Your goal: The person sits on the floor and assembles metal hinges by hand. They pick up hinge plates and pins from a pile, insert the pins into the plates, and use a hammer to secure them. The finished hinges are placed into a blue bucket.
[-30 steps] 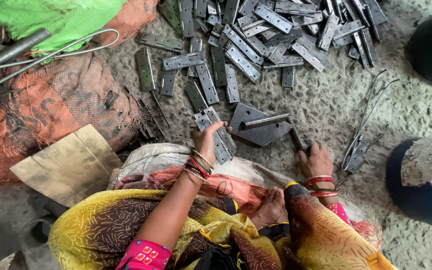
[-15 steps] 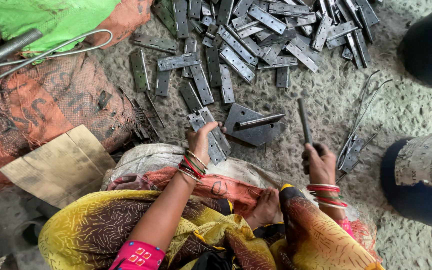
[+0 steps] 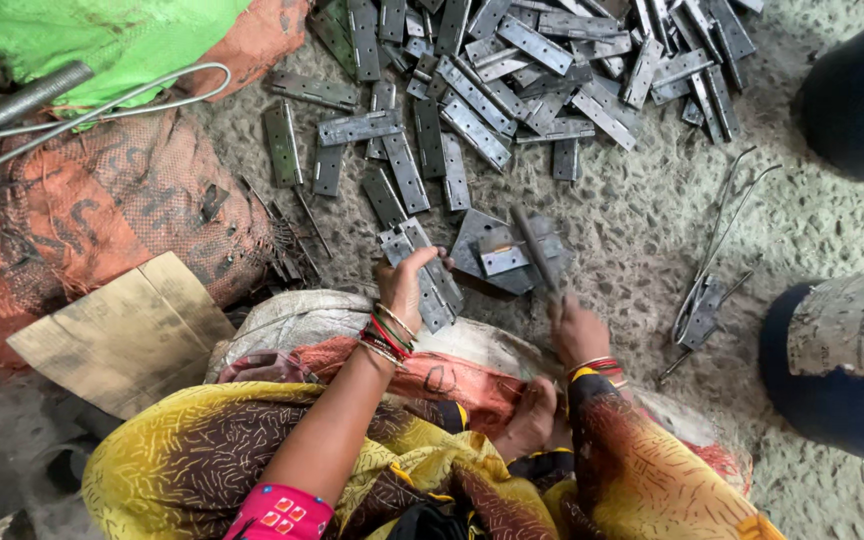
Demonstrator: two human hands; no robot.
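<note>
From the head camera, the left hand point(image 3: 404, 283) gripped a flat grey metal hinge point(image 3: 422, 268) by its near end, low over the floor. It looked hard, stiff and fairly heavy. The right hand point(image 3: 577, 328) was clenched around a thin dark rod point(image 3: 535, 246). A plain brown cardboard piece point(image 3: 127, 330) lay to the left.

Hands I can see: two, left hand point(image 3: 407, 285) and right hand point(image 3: 577, 330)
Metal hinges point(image 3: 472, 100): dozens, too many to count
Cardboard sheet point(image 3: 127, 335): one
Threaded rod point(image 3: 17, 100): one
</note>
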